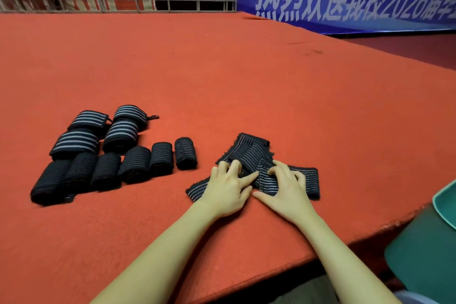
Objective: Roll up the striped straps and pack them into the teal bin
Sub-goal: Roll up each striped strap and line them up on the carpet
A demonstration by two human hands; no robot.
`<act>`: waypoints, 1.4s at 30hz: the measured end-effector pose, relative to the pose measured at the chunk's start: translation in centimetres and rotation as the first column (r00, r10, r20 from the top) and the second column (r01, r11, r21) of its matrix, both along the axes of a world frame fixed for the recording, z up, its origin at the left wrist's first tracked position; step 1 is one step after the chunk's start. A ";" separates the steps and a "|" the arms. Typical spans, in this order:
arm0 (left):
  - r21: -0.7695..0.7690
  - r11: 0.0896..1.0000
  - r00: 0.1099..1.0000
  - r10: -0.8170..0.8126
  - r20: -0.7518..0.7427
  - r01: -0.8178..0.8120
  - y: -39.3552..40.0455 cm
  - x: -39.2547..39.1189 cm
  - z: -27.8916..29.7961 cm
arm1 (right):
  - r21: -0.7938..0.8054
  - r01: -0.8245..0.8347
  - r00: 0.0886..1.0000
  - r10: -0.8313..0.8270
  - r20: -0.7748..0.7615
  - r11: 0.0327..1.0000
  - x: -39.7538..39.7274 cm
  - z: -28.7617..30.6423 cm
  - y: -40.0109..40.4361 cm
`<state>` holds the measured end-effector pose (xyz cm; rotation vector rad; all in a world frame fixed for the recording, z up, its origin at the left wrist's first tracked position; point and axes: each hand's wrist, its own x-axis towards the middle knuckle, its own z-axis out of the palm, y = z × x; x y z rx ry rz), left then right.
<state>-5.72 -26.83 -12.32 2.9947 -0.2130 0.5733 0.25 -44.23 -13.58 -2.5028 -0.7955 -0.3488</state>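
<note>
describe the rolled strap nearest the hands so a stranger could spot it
On the red felt table, a row of dark rolled straps runs along the left. Take the roll at its right end, closest to the loose straps; it stands slightly apart and upright.

Red felt-covered table (246, 76) fills the view. At nine o'clock sits a cluster of rolled striped straps (111, 153), side by side and touching. Toward four o'clock, near the front edge, lies a loose heap of unrolled straps (249, 153), flat on the felt.
</note>
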 end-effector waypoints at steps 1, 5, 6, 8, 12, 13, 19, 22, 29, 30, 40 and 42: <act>0.000 1.000 1.000 -0.006 -0.010 0.006 0.0 0.1 -0.2 | -0.007 0.006 1.000 -0.006 0.012 1.000 0.0 -0.2 -0.1; 0.047 0.999 1.000 -0.007 -0.002 0.007 -0.1 0.8 -0.1 | 0.003 0.046 0.978 -0.045 0.203 0.999 0.2 -0.6 0.0; 0.055 0.998 1.000 -0.004 0.005 0.004 0.0 0.9 -0.1 | 0.013 0.041 0.963 -0.043 0.267 0.999 0.2 -0.6 0.1; 0.064 0.998 1.000 -0.005 0.014 0.004 0.1 0.8 -0.3 | 0.044 0.021 0.942 -0.035 0.334 0.999 -0.1 -0.6 0.3; 0.061 0.998 1.000 0.009 -0.027 -0.008 0.1 0.6 -0.8 | 0.219 0.033 0.959 -0.093 0.268 0.975 0.0 -0.7 -0.1; 0.065 0.998 0.999 0.015 -0.047 -0.012 0.1 0.6 -0.8 | 0.289 0.035 0.965 -0.108 0.240 0.957 -0.1 -0.6 -0.1; 0.043 0.999 0.984 0.009 -0.177 -0.002 -0.2 0.1 -0.1 | 0.492 0.034 0.951 -0.180 0.252 0.870 -1.4 0.4 0.4; -0.058 0.998 0.995 -0.025 -0.094 0.019 0.2 -0.8 0.4 | 0.470 -0.007 0.957 -0.130 0.258 0.882 -1.3 1.1 1.0; -0.158 0.983 0.991 -0.077 0.110 0.094 2.8 -2.3 2.5 | 0.487 -0.131 0.964 -0.005 0.267 0.864 -0.8 3.9 2.9; -0.167 0.982 0.988 -0.069 0.136 0.091 3.2 -2.5 2.7 | 0.490 -0.140 0.964 0.006 0.265 0.860 -0.9 4.2 3.4; -0.461 0.870 0.915 0.031 0.401 0.173 5.4 -4.8 7.3 | 0.523 -0.233 0.971 0.227 0.076 0.820 -3.1 8.2 7.8; -0.480 0.858 0.907 0.040 0.419 0.184 5.9 -5.1 7.9 | 0.503 -0.289 0.951 0.303 0.056 0.815 -3.4 9.2 8.5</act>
